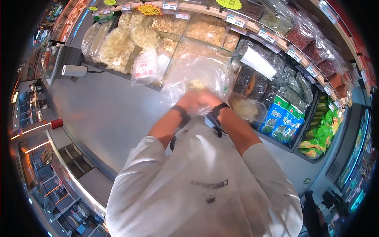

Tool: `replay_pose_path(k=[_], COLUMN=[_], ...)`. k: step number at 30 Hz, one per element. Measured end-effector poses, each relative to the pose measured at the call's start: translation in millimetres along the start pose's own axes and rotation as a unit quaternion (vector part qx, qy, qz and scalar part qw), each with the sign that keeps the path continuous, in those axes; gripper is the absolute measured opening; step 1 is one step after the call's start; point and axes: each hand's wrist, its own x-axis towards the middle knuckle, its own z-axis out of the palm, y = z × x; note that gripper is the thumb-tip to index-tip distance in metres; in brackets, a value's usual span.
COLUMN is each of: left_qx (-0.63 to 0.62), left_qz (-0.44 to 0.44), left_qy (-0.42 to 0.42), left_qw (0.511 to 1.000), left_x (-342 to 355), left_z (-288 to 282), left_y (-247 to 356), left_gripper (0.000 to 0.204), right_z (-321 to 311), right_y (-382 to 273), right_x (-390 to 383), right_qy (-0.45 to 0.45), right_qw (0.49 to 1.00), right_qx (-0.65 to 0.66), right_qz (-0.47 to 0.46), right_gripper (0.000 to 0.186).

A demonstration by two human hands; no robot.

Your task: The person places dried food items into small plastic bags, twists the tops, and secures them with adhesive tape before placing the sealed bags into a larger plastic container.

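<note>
My two hands meet close together in front of my chest, at the near edge of a display of dried foods. A large clear plastic bag (pixel 215 73) spreads out beyond and around them, with a small pale yellow piece (pixel 196 84) showing by the fingertips. My left hand (pixel 190 101) is closed on the near part of the bag. Beside it, my right hand (pixel 208 98) also grips the bag. Both hands are somewhat blurred, so single fingers are hard to make out. Each wrist carries a dark strap.
Bins of dried goods (pixel 205 31) lie under a shelf with price labels. Bagged pale yellow food (pixel 116 44) and a white-and-red plastic bag (pixel 146 65) are left of my hands. Blue packets (pixel 278 118) and green packets (pixel 323 132) lie right. A plastic roll (pixel 75 70) sticks out left.
</note>
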Motion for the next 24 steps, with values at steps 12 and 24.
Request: replay_pose_path(k=[12,24], left_qx=[-0.130,-0.123], left_qz=[-0.001,-0.023], left_qy=[0.219,-0.067], left_qw=[0.967,0.990], left_x=[67.2,69.8], left_z=[106.0,75.4], left_y=[-127.6,-105.9], left_gripper=[0.040,0.044], right_z=[-4.3,7.2], right_y=[59.1,-11.7], right_x=[2.1,-3.1], right_qy=[-0.012,0.036], right_qw=[0.965,0.950], right_qx=[-0.193,-0.048], right_qz=[0.176,0.306], right_gripper=[0.031,0.057])
